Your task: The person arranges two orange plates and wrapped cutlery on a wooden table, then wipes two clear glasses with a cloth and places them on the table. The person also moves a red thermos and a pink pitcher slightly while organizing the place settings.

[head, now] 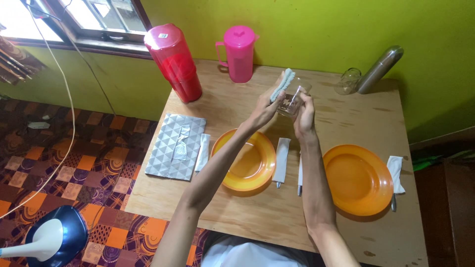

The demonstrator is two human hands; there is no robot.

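The glass (293, 99) is a clear, plain tumbler, tilted on its side with its open mouth turned up and away from the person, held in the air above the far middle of the wooden table (257, 207). A pale grey-blue cloth (283, 84) is pressed against its left side and rim. Behind it on the table stand a tall red jug (174, 62) and a pink jug (238, 53), well apart from the hands; at the far right a second glass (349, 80) lies beside a steel flask (380, 68). Below the hands sit two orange plates (247, 160) (358, 179), each with a folded white napkin (282, 159) beside it, and a grey patterned tissue pack (175, 146) lies to the left. Nothing stands between the hands and the glass. The right hand (304, 114) is wrapped around the glass from below and the right, fingers closed on its wall. The left hand (265, 108) grips the cloth and presses it to the glass.
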